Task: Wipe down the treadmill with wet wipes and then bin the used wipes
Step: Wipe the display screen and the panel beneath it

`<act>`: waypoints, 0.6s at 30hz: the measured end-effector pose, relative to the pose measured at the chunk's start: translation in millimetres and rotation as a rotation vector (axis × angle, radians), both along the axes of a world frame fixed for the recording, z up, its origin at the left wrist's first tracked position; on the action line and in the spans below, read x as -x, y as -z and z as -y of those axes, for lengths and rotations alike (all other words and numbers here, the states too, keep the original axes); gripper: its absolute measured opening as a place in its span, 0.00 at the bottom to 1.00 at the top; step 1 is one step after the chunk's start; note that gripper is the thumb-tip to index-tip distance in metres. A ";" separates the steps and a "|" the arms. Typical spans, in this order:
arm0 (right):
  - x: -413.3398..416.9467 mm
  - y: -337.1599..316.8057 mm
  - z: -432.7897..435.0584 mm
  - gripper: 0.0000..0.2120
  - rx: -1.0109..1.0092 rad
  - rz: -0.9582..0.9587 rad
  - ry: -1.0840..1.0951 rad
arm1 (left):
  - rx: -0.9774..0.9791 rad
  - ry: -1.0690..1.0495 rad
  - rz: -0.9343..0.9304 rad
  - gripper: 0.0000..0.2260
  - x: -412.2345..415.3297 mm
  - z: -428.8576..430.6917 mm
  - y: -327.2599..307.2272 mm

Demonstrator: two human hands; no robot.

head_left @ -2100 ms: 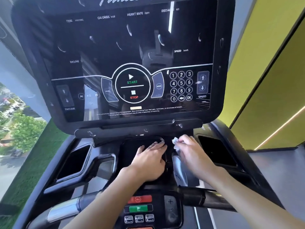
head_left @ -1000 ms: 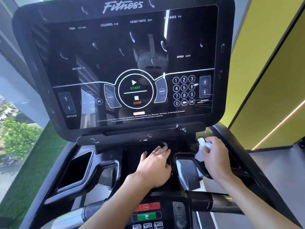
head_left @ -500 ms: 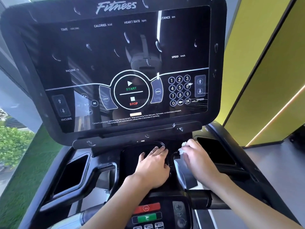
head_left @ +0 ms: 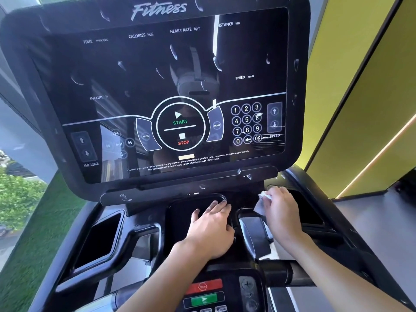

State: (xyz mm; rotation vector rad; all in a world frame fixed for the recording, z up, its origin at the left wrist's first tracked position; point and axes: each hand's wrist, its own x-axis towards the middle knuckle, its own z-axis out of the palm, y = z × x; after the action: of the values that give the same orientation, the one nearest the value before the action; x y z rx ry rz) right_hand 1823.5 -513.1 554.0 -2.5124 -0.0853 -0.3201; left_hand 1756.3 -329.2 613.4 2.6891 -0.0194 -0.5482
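**Black console, white wipe right of centre**

Glossy black plastic treadmill console [head_left: 157, 188] fills the view, its dark touch panel [head_left: 157, 75] marked START and STOP. Below the panel, the left hand [head_left: 211, 230] lies flat on the shallow centre tray [head_left: 180, 212], fingers straight and holding nothing. The right hand [head_left: 281, 212] curls around a crumpled white wet wipe [head_left: 262, 199], pressing it on the console between that tray and the right-hand recess [head_left: 313, 212]. A red button [head_left: 203, 285] sits at the near edge.
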 end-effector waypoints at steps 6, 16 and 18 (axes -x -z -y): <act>5.4 -5.9 -45.9 0.07 0.030 0.095 -0.245 | -0.014 0.005 0.021 0.27 0.5 1.0 -0.1; 16.2 -9.4 -49.8 0.11 0.077 0.110 -0.455 | -0.029 -0.028 0.079 0.25 2.4 0.5 -6.7; 14.0 -13.0 -44.8 0.09 0.035 0.102 -0.524 | -0.025 -0.032 0.074 0.25 2.4 0.6 -6.5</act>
State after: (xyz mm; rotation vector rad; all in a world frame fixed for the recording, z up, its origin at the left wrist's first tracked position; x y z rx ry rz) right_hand 1809.5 -468.3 567.0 -2.3958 -0.7767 -0.2275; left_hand 1753.9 -329.8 619.9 2.7277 0.0097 -0.4412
